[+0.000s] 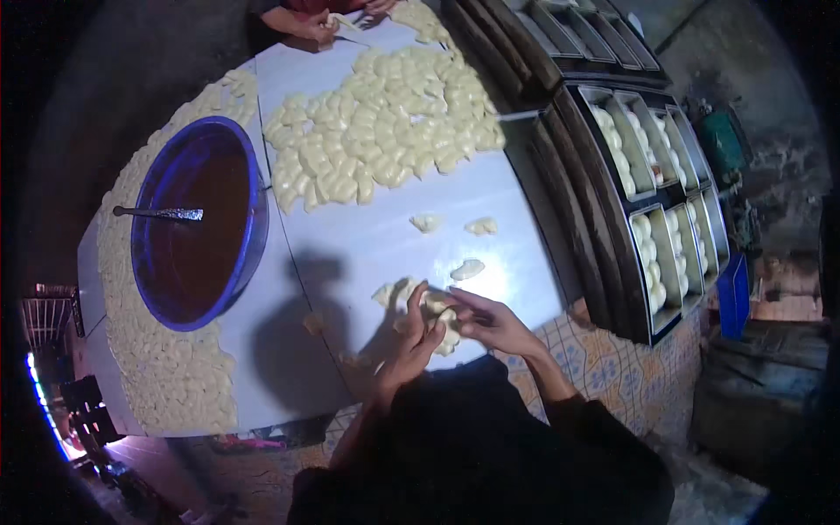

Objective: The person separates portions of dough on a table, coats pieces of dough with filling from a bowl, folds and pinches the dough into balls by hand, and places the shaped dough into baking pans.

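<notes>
Over the near edge of the white table, both hands work on a lump of pale dough. My left hand grips it from the left, thumb and fingers around it. From the right, my right hand has its fingers closed on the same lump; its fingertips are partly hidden. Just beyond the hands lies a small flattened dough piece, with two more pieces farther off. A broad patch of overlapping dough pieces covers the table's far part.
A blue basin of brown liquid, a metal utensil across its rim, stands left amid many small dough pieces. Racked tins holding dough balls stand at right. A co-worker's hands handle dough at the far edge.
</notes>
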